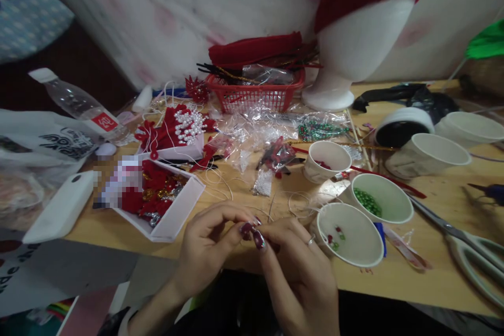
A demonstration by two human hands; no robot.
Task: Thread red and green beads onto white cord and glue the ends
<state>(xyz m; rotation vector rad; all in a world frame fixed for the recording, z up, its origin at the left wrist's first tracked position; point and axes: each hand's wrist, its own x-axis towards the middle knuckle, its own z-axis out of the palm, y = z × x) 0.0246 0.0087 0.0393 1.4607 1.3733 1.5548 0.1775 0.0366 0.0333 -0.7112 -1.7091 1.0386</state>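
At the table's front edge my left hand (pixel 210 249) and my right hand (pixel 295 268) meet fingertip to fingertip, both pinched. Whatever sits between the fingers is too small and too covered to name. Fine pale thread (pixel 293 202) curls on the table just beyond them. Right beside my right hand stands a white paper cup (pixel 354 252) with a few red and green beads (pixel 335 239) inside. Behind it, another cup (pixel 401 202) holds green beads (pixel 366 200). A third cup (pixel 331 170) has dark red beads in it.
Left lies an open white box (pixel 181 215) of red and gold ornaments, near a white power bank-like object (pixel 59 210) and a plastic bottle (pixel 84 105). At the back are a red basket (pixel 252 95) and a white head form (pixel 362 37). Scissors (pixel 468 252) lie right.
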